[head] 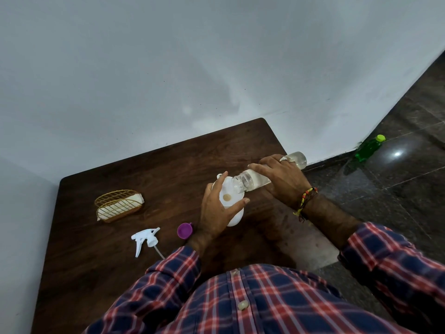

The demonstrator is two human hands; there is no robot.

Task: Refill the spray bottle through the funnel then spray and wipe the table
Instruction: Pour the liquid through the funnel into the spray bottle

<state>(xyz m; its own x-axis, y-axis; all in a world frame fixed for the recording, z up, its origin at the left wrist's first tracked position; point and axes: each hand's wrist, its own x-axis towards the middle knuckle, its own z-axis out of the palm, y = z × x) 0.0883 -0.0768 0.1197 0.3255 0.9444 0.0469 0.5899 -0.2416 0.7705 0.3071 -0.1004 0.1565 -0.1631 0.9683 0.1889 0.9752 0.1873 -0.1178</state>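
On the wooden table (101, 273), left hand (216, 210) grips funnel (227, 197); right hand (280, 175) tilts unlabelled clear bottle (250, 180).

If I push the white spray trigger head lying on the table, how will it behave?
The white plastic spray trigger head lies on its side on the dark wooden table, detached from any bottle, so it probably feels light and slides easily. Its irregular shape makes rolling unlikely. The thin dip tube looks flexible and may bend or drag.

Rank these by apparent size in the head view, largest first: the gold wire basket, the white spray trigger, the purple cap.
1. gold wire basket
2. white spray trigger, somewhat smaller, though it lies nearer the camera
3. purple cap, clearly smallest
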